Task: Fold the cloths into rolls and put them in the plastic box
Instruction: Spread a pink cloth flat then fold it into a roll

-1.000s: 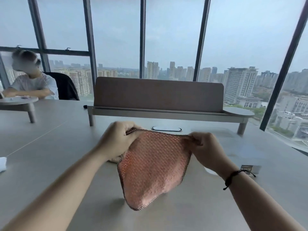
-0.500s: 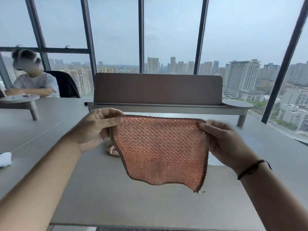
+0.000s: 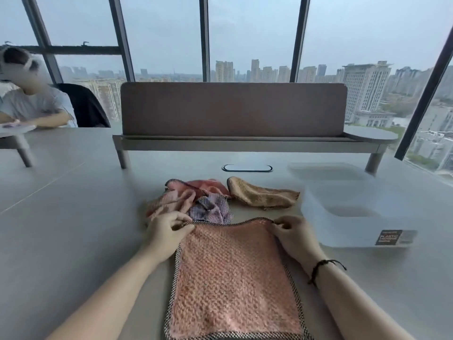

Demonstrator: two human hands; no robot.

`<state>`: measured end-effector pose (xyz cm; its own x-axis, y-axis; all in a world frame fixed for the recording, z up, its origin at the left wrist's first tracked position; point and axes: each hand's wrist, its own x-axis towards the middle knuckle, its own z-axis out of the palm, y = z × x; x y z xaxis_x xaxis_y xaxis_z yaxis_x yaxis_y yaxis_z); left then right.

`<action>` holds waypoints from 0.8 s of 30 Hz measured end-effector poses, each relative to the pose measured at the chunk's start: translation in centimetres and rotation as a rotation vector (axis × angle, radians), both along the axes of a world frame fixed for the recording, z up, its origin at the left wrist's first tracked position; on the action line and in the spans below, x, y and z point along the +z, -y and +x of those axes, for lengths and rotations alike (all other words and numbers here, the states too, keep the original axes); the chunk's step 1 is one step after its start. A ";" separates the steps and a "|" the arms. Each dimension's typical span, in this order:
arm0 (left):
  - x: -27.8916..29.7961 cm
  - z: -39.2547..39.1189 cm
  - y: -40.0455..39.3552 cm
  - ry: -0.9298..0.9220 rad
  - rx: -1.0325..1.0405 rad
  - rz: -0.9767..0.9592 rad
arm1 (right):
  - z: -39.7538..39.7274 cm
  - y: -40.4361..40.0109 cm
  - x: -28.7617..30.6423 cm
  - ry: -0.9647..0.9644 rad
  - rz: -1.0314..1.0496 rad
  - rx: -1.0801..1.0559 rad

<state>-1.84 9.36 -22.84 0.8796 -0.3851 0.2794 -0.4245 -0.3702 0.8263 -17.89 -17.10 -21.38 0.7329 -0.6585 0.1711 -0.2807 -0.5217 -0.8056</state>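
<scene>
the table (image 3: 73, 217) carries everything, and its near edge is cut off at the bottom of the view, so the near hem of the work cannot be fully seen. the plastic box (image 3: 348, 231) sits to the right, open-topped and within easy reach for dropping rolls in; it looks empty, though its pale translucent walls make that hard to confirm, and its label is too blurred to read. the pink cloth (image 3: 232, 278) lies spread flat directly in front of the person, probably laid square so it can be rolled from one edge. a heap of unfolded cloths (image 3: 193, 200) waits just beyond it, with a tan cloth (image 3: 262, 195) beside. the left hand (image 3: 164, 234) and right hand (image 3: 294, 234) each have their grip pinched closed on a far corner of the pink cloth, holding that edge taut; the fingertips are partly tucked under.
</scene>
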 end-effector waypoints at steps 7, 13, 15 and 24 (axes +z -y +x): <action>0.5 1.1 1.0 0.058 0.081 -0.155 | 1.8 1.6 -0.8 0.134 0.146 0.020; 2.0 -2.4 -0.3 0.002 0.043 -0.310 | -1.0 0.5 0.7 0.259 0.358 0.126; 2.5 -4.0 -1.2 0.010 -0.031 -0.324 | -3.0 -0.3 1.3 0.284 0.415 0.172; 1.6 -9.8 -5.7 -0.131 -0.358 -0.238 | -11.8 -3.0 1.6 0.282 0.414 0.298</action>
